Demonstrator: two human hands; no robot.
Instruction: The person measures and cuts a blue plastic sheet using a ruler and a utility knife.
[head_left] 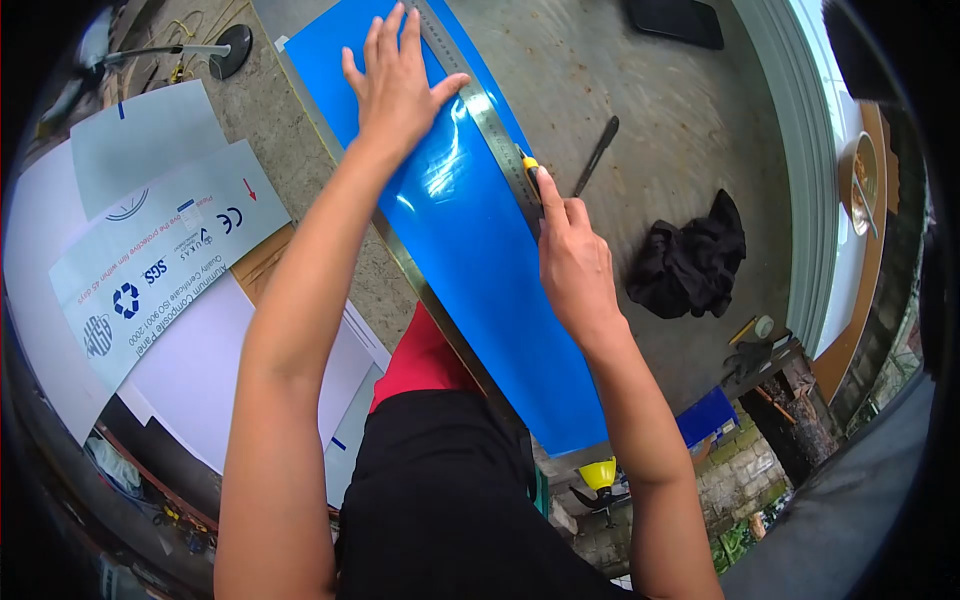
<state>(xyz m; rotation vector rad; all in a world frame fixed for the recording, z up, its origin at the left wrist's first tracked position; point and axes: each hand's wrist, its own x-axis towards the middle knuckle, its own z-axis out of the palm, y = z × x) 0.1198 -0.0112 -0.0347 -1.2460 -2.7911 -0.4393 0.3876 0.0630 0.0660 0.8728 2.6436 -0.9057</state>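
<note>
My left hand point(388, 92) spread flat on the metal ruler point(483, 105) and blue sheet point(450, 230), my right hand point(575, 255) pinching the yellow cutter point(531, 166) at the ruler's edge, a bowl point(858, 182) beyond the right hand holding brownish food point(866, 170) and a spoon point(864, 205).

The long sheet point(480, 260) is glossy blue. The cutter point(530, 163) is yellow and black, the crumpled cloth point(690, 262) plain black.
</note>
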